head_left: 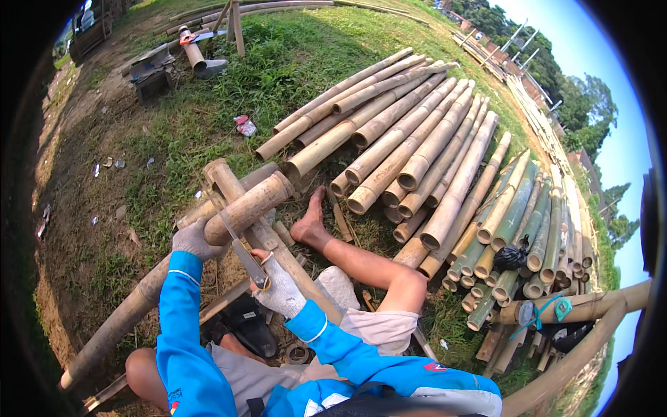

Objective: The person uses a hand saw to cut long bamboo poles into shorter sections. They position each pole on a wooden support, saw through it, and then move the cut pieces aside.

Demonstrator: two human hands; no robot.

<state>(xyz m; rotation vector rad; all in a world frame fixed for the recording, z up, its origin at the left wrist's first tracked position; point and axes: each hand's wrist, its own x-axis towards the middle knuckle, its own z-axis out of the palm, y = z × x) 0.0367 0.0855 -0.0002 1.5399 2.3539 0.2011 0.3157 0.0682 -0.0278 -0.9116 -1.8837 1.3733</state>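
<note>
A thick tan bamboo pole (135, 299) slants from the lower left up to its cut end near the middle, lying across another bamboo length (297, 274). My left hand (196, 240), in a grey-white glove, is closed over this pole. In a similar glove, my right hand (280, 286) grips the handle of a saw (248, 260). Its tapered metal blade crosses the pole just beyond my left hand. How deep the blade sits in the bamboo I cannot tell. My bare foot (310, 221) is on the ground beside the pole's cut end.
A large stack of bamboo poles (410, 139) spreads from the middle to the right. Close by lie a pale stone (338, 288) and a black sandal (251, 326). A bamboo rail (590, 306) with a tape measure (563, 308) stands at right. Another saw (201, 37) is farther off.
</note>
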